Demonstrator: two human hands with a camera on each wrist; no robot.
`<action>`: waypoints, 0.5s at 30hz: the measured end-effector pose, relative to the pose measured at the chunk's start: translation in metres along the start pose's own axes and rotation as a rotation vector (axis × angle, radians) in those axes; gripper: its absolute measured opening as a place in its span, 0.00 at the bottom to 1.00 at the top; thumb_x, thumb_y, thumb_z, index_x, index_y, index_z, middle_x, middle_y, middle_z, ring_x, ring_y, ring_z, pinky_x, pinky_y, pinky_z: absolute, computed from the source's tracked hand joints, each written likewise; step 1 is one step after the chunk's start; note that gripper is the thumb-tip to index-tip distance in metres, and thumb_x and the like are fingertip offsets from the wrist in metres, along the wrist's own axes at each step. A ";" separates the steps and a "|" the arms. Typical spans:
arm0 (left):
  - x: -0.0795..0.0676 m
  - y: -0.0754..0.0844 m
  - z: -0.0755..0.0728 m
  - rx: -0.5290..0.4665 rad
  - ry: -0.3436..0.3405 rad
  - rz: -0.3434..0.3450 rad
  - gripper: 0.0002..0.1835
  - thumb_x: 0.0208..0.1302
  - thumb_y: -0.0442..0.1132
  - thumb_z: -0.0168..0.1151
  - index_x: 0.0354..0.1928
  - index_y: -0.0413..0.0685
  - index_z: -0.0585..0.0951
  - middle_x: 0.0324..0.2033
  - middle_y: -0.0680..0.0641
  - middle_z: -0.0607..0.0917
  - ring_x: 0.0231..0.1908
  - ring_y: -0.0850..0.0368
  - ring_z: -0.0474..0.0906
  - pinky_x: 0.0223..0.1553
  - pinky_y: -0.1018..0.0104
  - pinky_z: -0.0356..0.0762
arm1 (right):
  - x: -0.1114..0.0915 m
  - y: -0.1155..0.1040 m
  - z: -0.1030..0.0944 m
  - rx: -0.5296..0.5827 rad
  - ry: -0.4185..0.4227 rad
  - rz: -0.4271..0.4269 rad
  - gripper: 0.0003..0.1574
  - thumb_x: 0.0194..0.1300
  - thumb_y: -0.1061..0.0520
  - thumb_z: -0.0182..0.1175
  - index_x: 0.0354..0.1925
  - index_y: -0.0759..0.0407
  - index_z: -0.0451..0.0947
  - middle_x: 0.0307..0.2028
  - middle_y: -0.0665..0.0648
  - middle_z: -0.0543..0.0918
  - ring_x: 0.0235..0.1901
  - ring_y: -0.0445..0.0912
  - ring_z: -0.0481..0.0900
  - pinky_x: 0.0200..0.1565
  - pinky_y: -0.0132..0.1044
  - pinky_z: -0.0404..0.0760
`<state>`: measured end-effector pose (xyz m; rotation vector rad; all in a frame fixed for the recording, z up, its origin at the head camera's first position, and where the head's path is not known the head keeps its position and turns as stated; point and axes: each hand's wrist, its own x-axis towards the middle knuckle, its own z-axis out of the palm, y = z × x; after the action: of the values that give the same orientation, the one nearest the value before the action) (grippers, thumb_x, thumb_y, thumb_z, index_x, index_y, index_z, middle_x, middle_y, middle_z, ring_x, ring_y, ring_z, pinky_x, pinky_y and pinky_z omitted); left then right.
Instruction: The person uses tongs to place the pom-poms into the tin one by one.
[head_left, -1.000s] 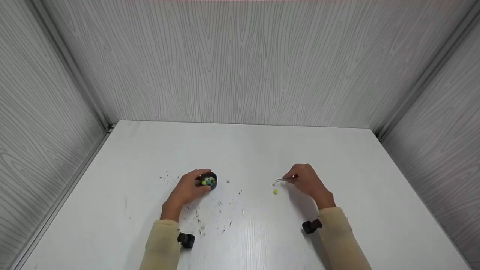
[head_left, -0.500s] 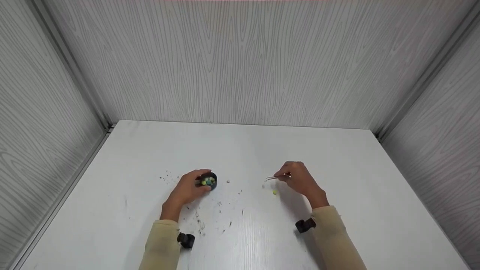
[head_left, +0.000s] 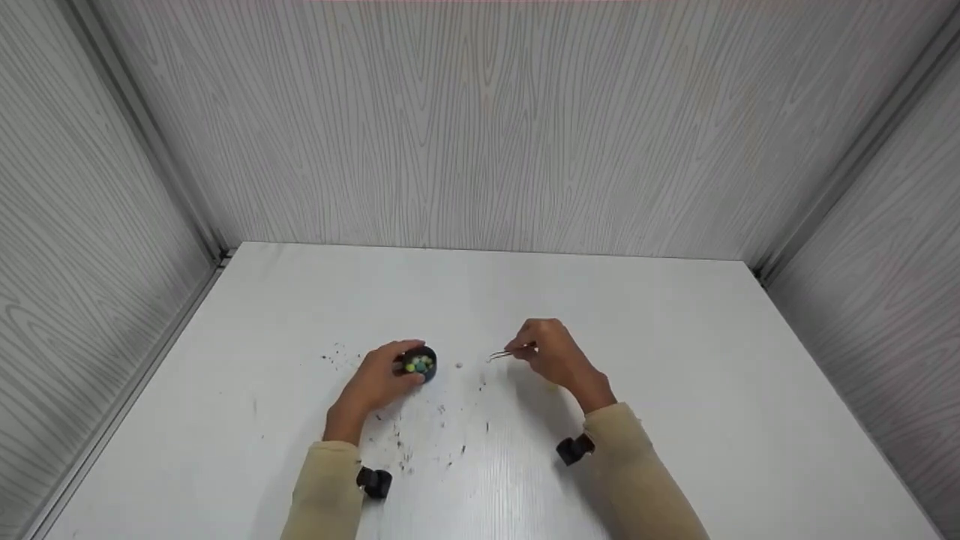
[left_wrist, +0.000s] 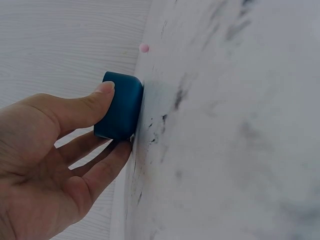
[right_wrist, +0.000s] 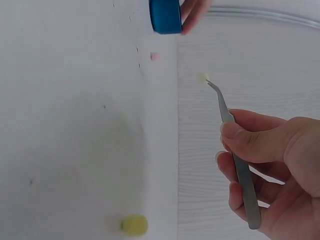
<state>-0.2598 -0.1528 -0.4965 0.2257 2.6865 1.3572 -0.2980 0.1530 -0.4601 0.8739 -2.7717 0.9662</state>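
My left hand holds a small blue cup on the table, thumb on one side and fingers on the other. Several yellow, green and blue little balls lie inside it. My right hand grips metal tweezers with a bent tip, pointing left toward the cup. A tiny pale yellowish ball is at the tweezers' tip, raised over the table. Between the cup and the tweezers lies a small pink ball. A yellow ball rests on the table beneath the right wrist.
Dark specks and smudges mark the white table around the left hand. Grey wood-grain panels rise behind the table and along both sides.
My right hand has moved left with the tweezers and the pale ball, coming nearer the cup and passing over the yellow ball. The left hand and cup have stayed in place.
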 end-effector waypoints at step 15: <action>0.001 0.000 0.002 -0.017 0.012 -0.015 0.31 0.68 0.33 0.67 0.73 0.48 0.73 0.70 0.35 0.74 0.68 0.34 0.75 0.67 0.40 0.75 | 0.030 -0.032 0.039 -0.018 0.009 -0.046 0.14 0.65 0.74 0.64 0.41 0.63 0.92 0.37 0.60 0.89 0.41 0.51 0.87 0.46 0.42 0.89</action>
<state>-0.2601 -0.1513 -0.4972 0.1954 2.6803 1.3808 -0.3010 0.0949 -0.4658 0.9236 -2.7355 0.9349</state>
